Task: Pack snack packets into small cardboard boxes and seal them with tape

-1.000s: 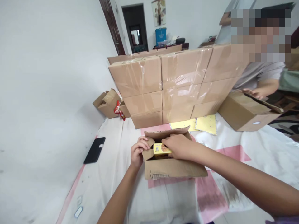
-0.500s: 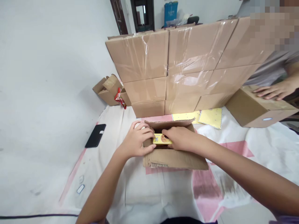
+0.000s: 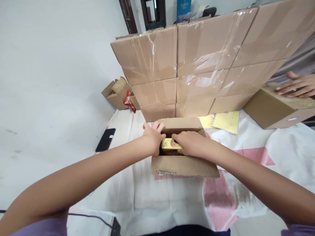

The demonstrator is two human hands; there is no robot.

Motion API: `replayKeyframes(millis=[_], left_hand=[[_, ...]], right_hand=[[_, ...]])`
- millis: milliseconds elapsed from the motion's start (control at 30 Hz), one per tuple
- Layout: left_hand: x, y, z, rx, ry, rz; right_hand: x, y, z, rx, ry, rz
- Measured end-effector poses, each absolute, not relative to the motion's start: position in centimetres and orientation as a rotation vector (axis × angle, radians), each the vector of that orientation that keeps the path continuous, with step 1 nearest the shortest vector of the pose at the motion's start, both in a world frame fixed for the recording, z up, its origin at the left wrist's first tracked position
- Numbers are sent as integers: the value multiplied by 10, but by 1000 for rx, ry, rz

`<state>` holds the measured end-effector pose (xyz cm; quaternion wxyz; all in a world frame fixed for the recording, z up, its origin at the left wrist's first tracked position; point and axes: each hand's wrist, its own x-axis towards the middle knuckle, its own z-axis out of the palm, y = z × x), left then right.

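Note:
A small open cardboard box (image 3: pixel 184 167) sits on the cloth in front of me. Inside it lies a small yellow packet (image 3: pixel 169 144) with a printed picture. My right hand (image 3: pixel 190 144) is curled over the packet, fingers gripping it inside the box. My left hand (image 3: pixel 153 136) rests at the box's left rim, fingers pressed onto the far flap (image 3: pixel 183 124) and bent round its edge.
A wall of taped cardboard cartons (image 3: pixel 197 65) stands just behind the box. Yellow sheets (image 3: pixel 226 121) lie at its foot. A black phone (image 3: pixel 105 139) lies left on the cloth. Another person's hand (image 3: pixel 296 87) rests on a carton (image 3: pixel 273 109) at right. An open carton (image 3: pixel 118 95) sits far left.
My left hand moved from the box's left side up to the far flap, and my head moved closer and lower. The right hand stays on the yellow packet.

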<state>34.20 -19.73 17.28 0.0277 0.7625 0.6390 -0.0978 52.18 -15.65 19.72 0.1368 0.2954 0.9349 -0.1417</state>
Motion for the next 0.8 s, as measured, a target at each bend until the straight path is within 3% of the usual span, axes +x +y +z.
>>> replayKeyframes(millis=[133, 367, 600, 800], left_hand=[[327, -201, 171, 2361, 1884, 13], [307, -221, 215, 2274, 1611, 171], [278, -236, 175, 2109, 1518, 611], [287, -267, 154, 1682, 1800, 848]], right_hand=[[523, -154, 198, 868, 2716, -409], [522, -145, 189, 836, 2754, -436], [579, -157, 195, 843, 3165, -857], [641, -159, 157, 1329, 3349, -938]])
